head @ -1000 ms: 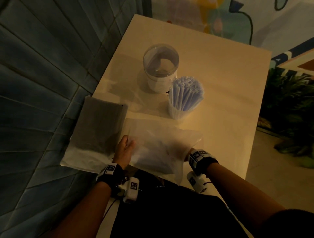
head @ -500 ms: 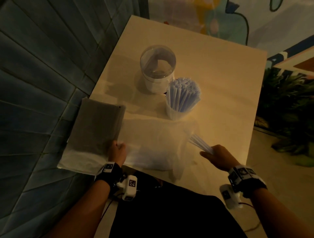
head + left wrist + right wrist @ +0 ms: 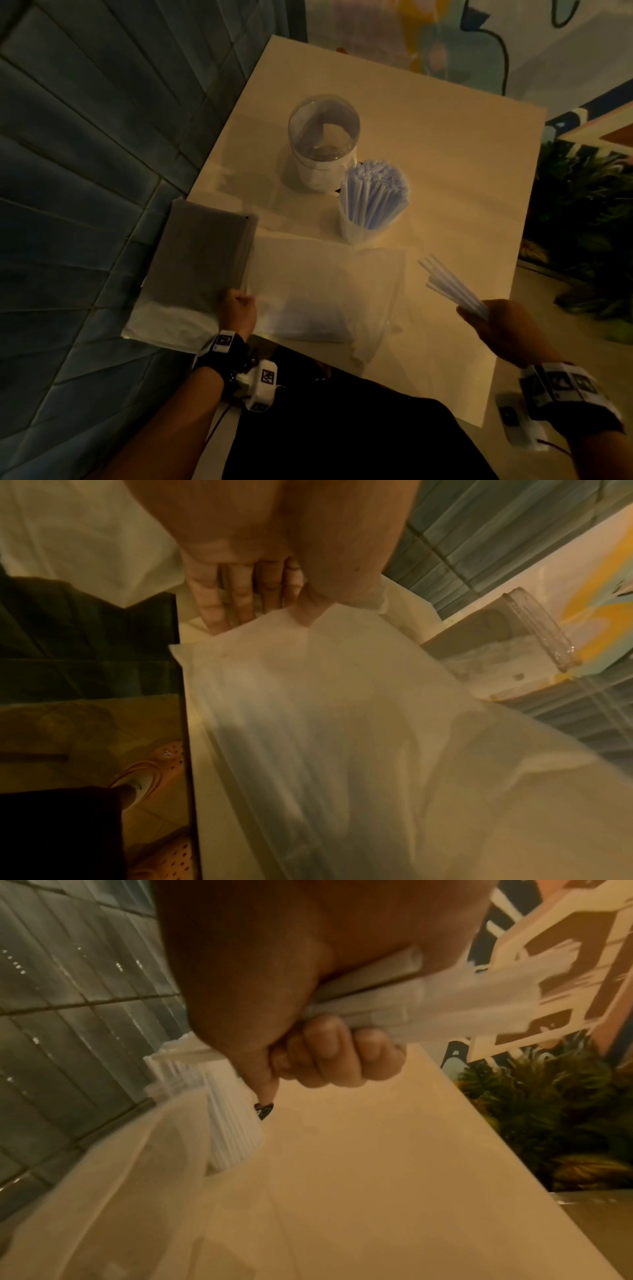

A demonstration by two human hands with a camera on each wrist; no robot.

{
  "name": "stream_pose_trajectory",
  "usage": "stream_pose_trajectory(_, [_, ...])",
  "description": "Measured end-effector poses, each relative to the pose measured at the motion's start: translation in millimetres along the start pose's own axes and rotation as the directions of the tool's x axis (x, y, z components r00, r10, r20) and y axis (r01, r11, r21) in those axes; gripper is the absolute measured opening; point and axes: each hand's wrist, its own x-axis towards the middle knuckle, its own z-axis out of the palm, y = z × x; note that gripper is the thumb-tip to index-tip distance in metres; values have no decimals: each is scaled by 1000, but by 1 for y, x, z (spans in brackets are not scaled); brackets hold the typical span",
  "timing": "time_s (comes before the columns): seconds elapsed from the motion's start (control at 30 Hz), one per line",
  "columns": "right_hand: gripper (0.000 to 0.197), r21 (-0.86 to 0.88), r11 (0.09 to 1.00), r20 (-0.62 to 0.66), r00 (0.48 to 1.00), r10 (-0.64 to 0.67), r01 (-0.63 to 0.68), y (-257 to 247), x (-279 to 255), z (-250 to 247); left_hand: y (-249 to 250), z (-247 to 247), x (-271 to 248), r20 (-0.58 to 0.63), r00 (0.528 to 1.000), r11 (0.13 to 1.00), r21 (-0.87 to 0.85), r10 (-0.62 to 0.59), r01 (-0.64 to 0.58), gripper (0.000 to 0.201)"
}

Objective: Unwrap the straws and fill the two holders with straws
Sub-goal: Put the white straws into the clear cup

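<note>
Straws (image 3: 455, 291) are what we have in our right hand (image 3: 496, 325), a small bunch gripped at one end with the fingers (image 3: 337, 1058) curled tight round it, the free ends pointing toward the far edge of the surface (image 3: 462, 178). We hold them near the right edge, clear of the plastic bag (image 3: 325, 291), presumably so they can be squared up before going into a holder.

Our left hand (image 3: 238, 308) pinches the bag's corner at the near left, thumb on top and fingers (image 3: 219, 593) beneath, which we judge keeps the bag pinned and its mouth facing right while straws come out. A pale mass inside suggests more straws remain.

Toward the middle stand the two holders: the nearer holder (image 3: 371, 202) is already packed with upright straws, while the empty holder (image 3: 323, 144), touching or just beside it on the far side, holds none we can see. That one likely takes this bunch. A dark flat packet (image 3: 205, 253) lies along the left edge on white paper.
</note>
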Motion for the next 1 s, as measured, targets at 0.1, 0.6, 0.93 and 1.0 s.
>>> stream_pose_trajectory(0.1, [27,6,1000,-77,997,12,-12,5,-4,-11,8,-3,-7,-53,996,997,6,72,-72,15])
stream_pose_trajectory(0.6, [19,-208,686,184,717,-673,697,-170,-5,42,148,-5,-130,324,585,659,-508,743,-556,49])
stream_pose_trajectory(0.93, [46,486,635,-449,795,-408,600,-202,36,-7,72,-9,-52,184,847,843,-328,499,-426,15])
stream_pose_trajectory(1.0, [43,628,451,-542,772,-331,634,-214,45,-18,39,-4,-29,167,876,888,-172,453,-426,6])
